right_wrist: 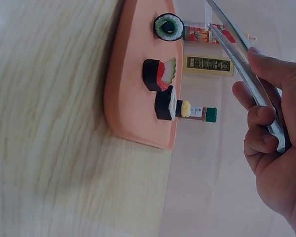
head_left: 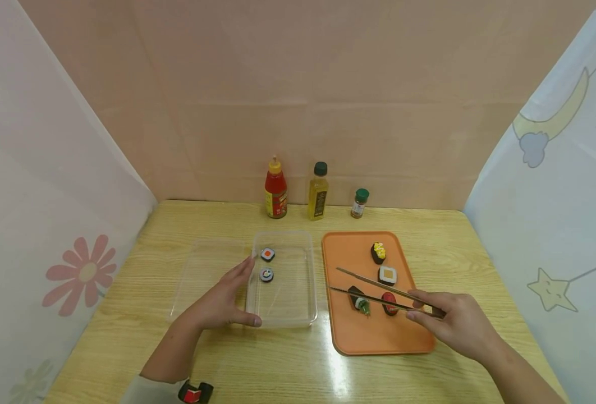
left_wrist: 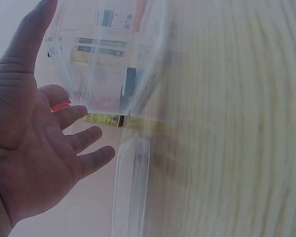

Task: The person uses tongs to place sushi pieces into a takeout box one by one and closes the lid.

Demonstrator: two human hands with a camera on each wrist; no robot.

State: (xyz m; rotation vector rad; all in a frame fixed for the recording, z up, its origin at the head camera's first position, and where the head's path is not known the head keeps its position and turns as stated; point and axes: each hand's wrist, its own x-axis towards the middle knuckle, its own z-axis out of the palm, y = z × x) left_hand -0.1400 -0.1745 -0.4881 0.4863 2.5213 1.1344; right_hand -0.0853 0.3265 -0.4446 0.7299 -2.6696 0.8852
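In the head view my left hand (head_left: 222, 303) rests against the left side of a clear plastic box (head_left: 290, 303), thumb and fingers spread. Two sushi rolls, one with an orange centre (head_left: 267, 254), lie inside it. My right hand (head_left: 462, 322) grips metal tongs (head_left: 368, 280), whose spread tips hang over the orange tray (head_left: 379, 339) with nothing between them. On that tray are several sushi pieces: a yellow-topped one (head_left: 378, 251), a white square roll (head_left: 387, 275), a red-topped one (head_left: 389, 302) and one with green (head_left: 362, 306), partly behind the tongs.
A clear lid (head_left: 197, 275) lies left of the box, partly behind my left hand. Along the back of the table stand a red sauce bottle (head_left: 276, 196), a yellow oil bottle (head_left: 318, 193) and a small green-capped jar (head_left: 358, 205). Cloth walls enclose the back and both sides.
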